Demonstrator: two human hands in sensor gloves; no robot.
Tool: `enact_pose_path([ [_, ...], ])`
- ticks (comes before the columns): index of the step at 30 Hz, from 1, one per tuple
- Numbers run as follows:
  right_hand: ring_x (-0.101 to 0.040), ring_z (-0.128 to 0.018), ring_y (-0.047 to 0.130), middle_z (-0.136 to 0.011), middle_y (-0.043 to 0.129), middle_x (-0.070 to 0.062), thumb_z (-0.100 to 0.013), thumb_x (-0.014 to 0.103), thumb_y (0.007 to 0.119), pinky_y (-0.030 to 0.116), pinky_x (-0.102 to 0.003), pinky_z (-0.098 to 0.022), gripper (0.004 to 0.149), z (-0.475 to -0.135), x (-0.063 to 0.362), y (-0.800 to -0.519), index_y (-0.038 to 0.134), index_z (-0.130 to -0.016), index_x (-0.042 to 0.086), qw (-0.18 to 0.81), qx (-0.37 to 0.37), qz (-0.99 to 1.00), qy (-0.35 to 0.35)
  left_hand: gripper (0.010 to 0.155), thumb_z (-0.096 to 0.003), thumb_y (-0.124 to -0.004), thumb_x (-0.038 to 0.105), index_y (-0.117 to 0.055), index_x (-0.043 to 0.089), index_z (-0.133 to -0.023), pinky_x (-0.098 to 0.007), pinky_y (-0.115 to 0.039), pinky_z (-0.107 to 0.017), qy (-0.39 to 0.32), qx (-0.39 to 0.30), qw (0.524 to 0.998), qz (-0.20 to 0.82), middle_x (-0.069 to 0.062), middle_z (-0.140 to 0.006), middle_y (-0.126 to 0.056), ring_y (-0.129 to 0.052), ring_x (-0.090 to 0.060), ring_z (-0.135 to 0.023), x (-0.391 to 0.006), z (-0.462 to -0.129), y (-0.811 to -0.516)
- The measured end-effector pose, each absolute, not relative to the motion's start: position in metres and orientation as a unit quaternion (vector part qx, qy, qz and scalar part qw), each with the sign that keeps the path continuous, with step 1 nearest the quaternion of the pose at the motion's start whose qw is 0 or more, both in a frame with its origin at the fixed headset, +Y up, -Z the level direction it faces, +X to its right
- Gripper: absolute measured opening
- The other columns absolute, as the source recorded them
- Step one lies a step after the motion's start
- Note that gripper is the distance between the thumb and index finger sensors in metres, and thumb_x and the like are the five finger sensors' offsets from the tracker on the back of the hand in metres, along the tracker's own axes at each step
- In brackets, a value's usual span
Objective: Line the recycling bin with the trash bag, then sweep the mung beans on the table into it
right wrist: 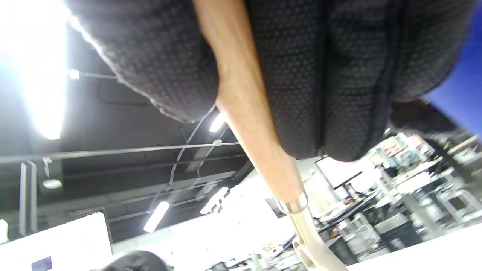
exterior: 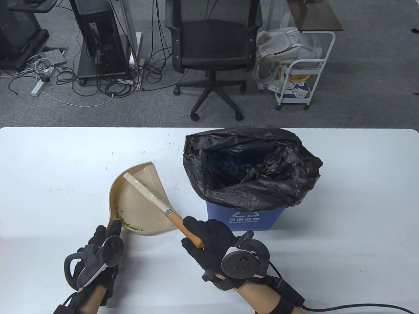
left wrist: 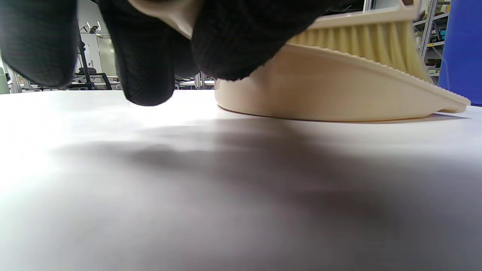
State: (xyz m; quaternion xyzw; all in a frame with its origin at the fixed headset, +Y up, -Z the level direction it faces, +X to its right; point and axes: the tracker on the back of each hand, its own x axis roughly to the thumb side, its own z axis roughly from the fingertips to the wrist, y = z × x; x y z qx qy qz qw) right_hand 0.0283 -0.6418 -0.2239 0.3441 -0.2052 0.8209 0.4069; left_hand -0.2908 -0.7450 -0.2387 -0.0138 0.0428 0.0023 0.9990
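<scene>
The blue recycling bin (exterior: 242,219) stands right of the table's middle, lined with a black trash bag (exterior: 252,166) whose mouth gapes open. Left of it a beige dustpan (exterior: 140,199) lies on the table with a small cluster of green mung beans (exterior: 126,223) at its near edge. My left hand (exterior: 109,234) grips the dustpan's handle from behind; in the left wrist view its gloved fingers (left wrist: 147,60) curl round the beige handle, and the dustpan (left wrist: 339,94) sits just beyond. My right hand (exterior: 203,235) holds the brush (exterior: 154,199) by its wooden handle (right wrist: 256,124), the head lying across the pan.
The white table (exterior: 65,157) stretches bare to the left and behind the pan. On the floor beyond the far edge stand a black office chair (exterior: 212,42) and a white cart (exterior: 301,78). The bin's blue wall (left wrist: 463,49) is close to the pan's right side.
</scene>
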Motion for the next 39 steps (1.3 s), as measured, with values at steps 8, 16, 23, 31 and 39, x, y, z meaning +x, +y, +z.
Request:
enact_pose_path([
  [8, -0.049, -0.056, 0.105, -0.065, 0.103, -0.030, -0.047, 0.032, 0.090, 0.079, -0.065, -0.048, 0.055, -0.213, 0.032, -0.630, 0.087, -0.088, -0.005, 0.390, 0.364, 0.811, -0.242, 0.071, -0.0479, -0.088, 0.008, -0.058, 0.024, -0.110, -0.083, -0.079, -0.052, 0.045, -0.015, 0.999, 0.009, -0.031, -0.109, -0.072, -0.092, -0.058, -0.087, -0.293, -0.238, -0.746],
  [16, -0.049, -0.053, 0.106, -0.063, 0.104, -0.031, -0.046, 0.032, 0.090, 0.080, -0.065, -0.046, 0.055, -0.217, 0.050, -0.617, 0.089, -0.086, -0.007, 0.316, 0.327, 0.846, -0.278, 0.076, -0.0480, -0.090, 0.030, -0.051, 0.031, -0.113, -0.079, -0.071, -0.061, 0.042, 0.006, 0.999, 0.025, -0.030, -0.114, -0.064, -0.081, -0.062, -0.094, -0.302, -0.237, -0.744],
  [23, -0.049, -0.052, 0.107, -0.062, 0.104, -0.031, -0.047, 0.033, 0.090, 0.080, -0.065, -0.045, 0.056, -0.219, 0.055, -0.622, 0.089, -0.086, -0.007, 0.281, 0.298, 0.871, -0.271, 0.081, -0.0477, -0.086, 0.044, -0.046, 0.029, -0.116, -0.085, -0.049, -0.065, 0.054, 0.010, 0.998, 0.018, -0.034, -0.117, -0.056, -0.059, -0.069, -0.100, -0.303, -0.238, -0.745],
  [31, -0.049, -0.053, 0.106, -0.063, 0.104, -0.030, -0.047, 0.033, 0.090, 0.080, -0.065, -0.045, 0.056, -0.220, 0.054, -0.623, 0.089, -0.086, -0.007, 0.286, 0.298, 0.872, -0.264, 0.070, -0.0513, -0.077, 0.034, -0.047, 0.027, -0.114, -0.082, -0.050, -0.067, 0.065, -0.012, 0.997, 0.048, -0.027, -0.112, -0.071, -0.074, -0.061, -0.098, -0.310, -0.242, -0.750],
  [39, -0.049, -0.053, 0.106, -0.062, 0.104, -0.030, -0.047, 0.033, 0.090, 0.080, -0.065, -0.045, 0.056, -0.218, 0.052, -0.624, 0.089, -0.086, -0.006, 0.281, 0.300, 0.872, -0.267, 0.065, -0.0518, -0.078, 0.028, -0.053, 0.028, -0.112, -0.082, -0.048, -0.066, 0.080, -0.011, 0.993, 0.088, -0.019, -0.106, -0.083, -0.080, -0.056, -0.097, -0.317, -0.244, -0.747],
])
